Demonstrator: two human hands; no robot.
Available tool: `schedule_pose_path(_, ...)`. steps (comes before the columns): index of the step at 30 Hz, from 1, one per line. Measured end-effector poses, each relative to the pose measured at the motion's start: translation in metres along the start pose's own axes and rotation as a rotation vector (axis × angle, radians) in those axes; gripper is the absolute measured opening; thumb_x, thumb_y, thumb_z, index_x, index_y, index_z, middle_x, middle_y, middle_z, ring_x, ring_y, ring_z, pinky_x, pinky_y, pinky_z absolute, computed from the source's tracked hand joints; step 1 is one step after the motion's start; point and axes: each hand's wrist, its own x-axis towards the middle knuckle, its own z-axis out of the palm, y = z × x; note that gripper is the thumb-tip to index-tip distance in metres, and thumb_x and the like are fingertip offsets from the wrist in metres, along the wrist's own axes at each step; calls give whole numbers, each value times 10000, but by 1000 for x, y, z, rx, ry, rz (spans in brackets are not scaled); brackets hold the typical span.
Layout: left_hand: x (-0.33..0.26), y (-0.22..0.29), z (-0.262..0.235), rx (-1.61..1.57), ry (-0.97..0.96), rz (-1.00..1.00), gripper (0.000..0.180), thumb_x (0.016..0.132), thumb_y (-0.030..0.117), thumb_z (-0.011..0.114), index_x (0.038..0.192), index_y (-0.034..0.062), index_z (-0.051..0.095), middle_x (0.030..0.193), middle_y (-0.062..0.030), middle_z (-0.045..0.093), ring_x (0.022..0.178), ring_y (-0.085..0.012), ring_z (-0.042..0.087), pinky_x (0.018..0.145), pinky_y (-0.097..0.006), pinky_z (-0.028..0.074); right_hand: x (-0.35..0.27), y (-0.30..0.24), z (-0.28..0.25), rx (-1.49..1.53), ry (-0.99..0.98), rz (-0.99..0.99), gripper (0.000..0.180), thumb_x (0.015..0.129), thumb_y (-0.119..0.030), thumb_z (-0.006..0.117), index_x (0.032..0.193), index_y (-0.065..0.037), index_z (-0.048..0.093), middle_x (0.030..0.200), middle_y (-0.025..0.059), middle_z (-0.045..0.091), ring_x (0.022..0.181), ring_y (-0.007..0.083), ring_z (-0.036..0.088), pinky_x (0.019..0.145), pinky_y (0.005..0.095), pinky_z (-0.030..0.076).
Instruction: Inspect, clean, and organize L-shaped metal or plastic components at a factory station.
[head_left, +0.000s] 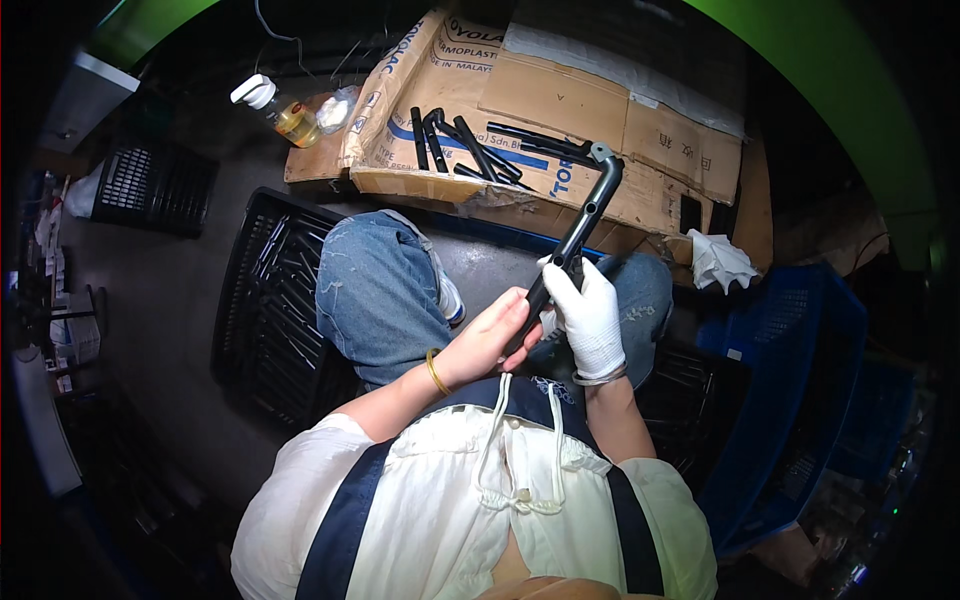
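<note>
We hold up a black bent tube, glossy along its straight length, with a round hole in its side, a sharp elbow at the top and a small grey fitting there. It slants above the near edge of the cardboard-covered tabletop, right of the middle, its lower end near our lap. Our bare left grip is closed around that lower end; our right grip, in a white glove, clasps the tube just above. More black tubes lie on the cardboard. Its left side carries blue block capitals and a blue stripe, its right flap dark East Asian characters. A bottle by the tabletop's left edge has an orange-red label, too small to read.
</note>
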Motion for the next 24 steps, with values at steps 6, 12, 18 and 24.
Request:
schedule_pose_path(6,1,1,-2,149,-41,83,492,1080,238,426,1523,85,276,999,-16,523,642,-54,428,569,-191,366,5,2,-3,-94,39,-67,186,960,-175,666,974,10,656,827,35,675,749,68,586,672,258,477)
schedule_pose_path(12,-1,0,-8,-83,-132,39,627,1065,253,463,1592,89,165,1116,-38,517,673,-67,429,609,-203,377,9,11,-7,-165,34,-61,230,956,-217,667,950,12,651,781,66,668,701,103,586,634,303,465)
schedule_pose_path(18,0,0,-12,-166,-36,85,605,1078,291,434,1595,106,180,1073,-18,523,621,-47,403,544,-183,344,2,15,-13,-418,78,-80,272,1043,-207,480,1080,2,649,778,125,640,649,203,603,623,332,463)
schedule_pose_path(24,1,6,-9,109,303,79,563,1092,462,328,1516,102,414,801,26,509,577,-20,346,505,-168,290,-25,5,-21,-581,-140,-348,182,985,-129,516,1004,-20,660,865,145,619,753,293,637,692,378,498)
